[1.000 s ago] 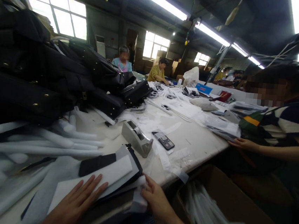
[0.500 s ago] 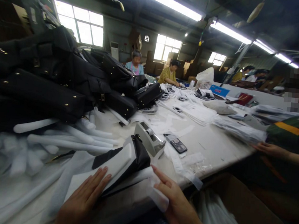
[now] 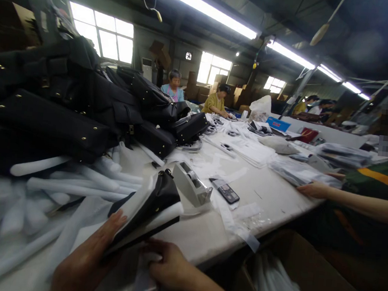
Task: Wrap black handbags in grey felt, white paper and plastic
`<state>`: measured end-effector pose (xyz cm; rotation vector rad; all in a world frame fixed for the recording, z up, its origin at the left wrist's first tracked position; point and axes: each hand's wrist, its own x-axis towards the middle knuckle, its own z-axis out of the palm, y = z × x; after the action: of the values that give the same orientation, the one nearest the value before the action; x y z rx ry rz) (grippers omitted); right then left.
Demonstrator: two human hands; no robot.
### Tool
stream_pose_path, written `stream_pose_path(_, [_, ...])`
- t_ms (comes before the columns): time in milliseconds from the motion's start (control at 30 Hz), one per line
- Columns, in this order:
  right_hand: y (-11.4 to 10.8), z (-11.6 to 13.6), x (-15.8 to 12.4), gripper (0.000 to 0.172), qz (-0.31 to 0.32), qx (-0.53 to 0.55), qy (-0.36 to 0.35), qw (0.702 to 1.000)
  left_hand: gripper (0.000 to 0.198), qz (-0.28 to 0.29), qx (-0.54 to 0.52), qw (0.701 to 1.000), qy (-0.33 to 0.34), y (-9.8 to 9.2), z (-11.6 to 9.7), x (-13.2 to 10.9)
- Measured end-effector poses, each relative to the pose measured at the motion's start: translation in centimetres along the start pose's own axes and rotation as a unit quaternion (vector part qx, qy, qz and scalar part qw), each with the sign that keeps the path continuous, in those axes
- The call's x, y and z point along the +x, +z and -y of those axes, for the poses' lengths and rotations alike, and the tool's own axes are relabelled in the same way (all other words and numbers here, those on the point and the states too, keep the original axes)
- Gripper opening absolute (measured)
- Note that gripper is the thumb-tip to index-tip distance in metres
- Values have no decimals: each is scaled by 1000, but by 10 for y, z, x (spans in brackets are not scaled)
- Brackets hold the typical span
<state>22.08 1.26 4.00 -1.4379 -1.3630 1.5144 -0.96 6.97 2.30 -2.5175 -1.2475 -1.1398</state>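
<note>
A black handbag (image 3: 166, 191) with white padding along its side stands tilted in front of me. My left hand (image 3: 89, 254) grips it from the left, with the thumb on the white padding and the other fingers mostly hidden. Low on the right side, my right hand (image 3: 169, 264) has curled fingers at the handbag's lower edge. It pinches translucent plastic wrap (image 3: 145, 276) that hangs below the bag. A grey tape dispenser (image 3: 192, 186) stands just behind the handbag.
A heap of black bags (image 3: 45, 120) fills the left, above white foam tubes (image 3: 83, 187). A phone (image 3: 225, 191) lies on the white table (image 3: 274, 201). At right, a co-worker's hand (image 3: 315, 189) touches wrapped flat goods. An open carton (image 3: 309, 262) with white tubes stands below.
My left hand has tipped the handbag more upright and moved it slightly left. My right hand has moved left and down beneath its edge. The co-worker's hand has reached further left.
</note>
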Motion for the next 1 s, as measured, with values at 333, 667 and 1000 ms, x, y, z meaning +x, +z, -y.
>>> stream_pose_path(333, [-26, 16, -20, 31, -39, -301, -148, 941, 59, 56, 66, 994, 63, 1, 16, 0])
stream_pose_path(667, [-96, 17, 51, 22, -110, -541, -65, 831, 68, 63, 23, 996, -58, -6, 15, 6])
stream_pose_path(1000, [-104, 83, 153, 29, -15, -545, -97, 833, 68, 79, 18, 970, -228, -26, -8, 21])
